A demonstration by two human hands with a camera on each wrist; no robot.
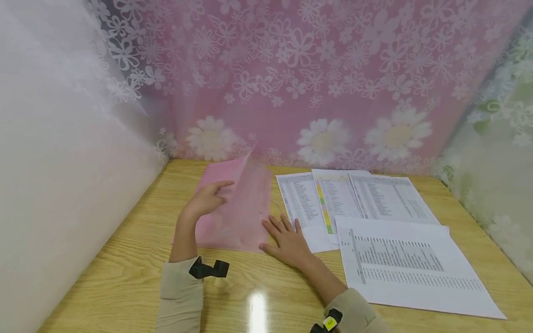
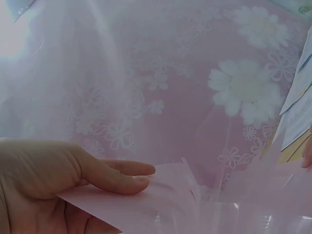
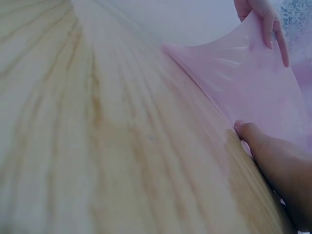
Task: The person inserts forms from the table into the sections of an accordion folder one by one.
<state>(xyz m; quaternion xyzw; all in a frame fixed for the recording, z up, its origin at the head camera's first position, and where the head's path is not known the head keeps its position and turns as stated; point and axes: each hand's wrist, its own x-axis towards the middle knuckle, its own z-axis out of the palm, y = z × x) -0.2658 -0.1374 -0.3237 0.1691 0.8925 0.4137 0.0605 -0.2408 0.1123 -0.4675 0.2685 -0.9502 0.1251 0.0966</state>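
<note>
Pinching the free edge of a pink cover [image 1: 222,172] between thumb and fingers, the left hand [image 1: 206,200] is holding that sheet up at a slant; the right hand [image 1: 287,243] is gripping nothing, its fingers spreading flat and its fingertips resting on the right edge of the pink folder [image 1: 250,233]; that folder is lying on the wooden table [image 1: 125,277], left of the middle, its translucent lower layer spreading out beneath the tilted cover; over in the right wrist view the cover is curving up from the table toward the left hand, light glinting along its creases, while the right thumb is touching the folder's near edge! Just to the right of the folder, three printed sheets are overlapping in a row: one plain sheet [image 1: 300,199] sitting nearest the right hand, one sheet with coloured cells [image 1: 339,199] lying in the middle, and another grey-printed sheet [image 1: 387,199] lying beyond it; in front of them a larger-looking page [image 1: 410,266] is covering their lower parts, rows of small print running across it, too small to read; behind everything, a pink flowered curtain [image 1: 266,101] is hanging at the table's far edge.
</note>
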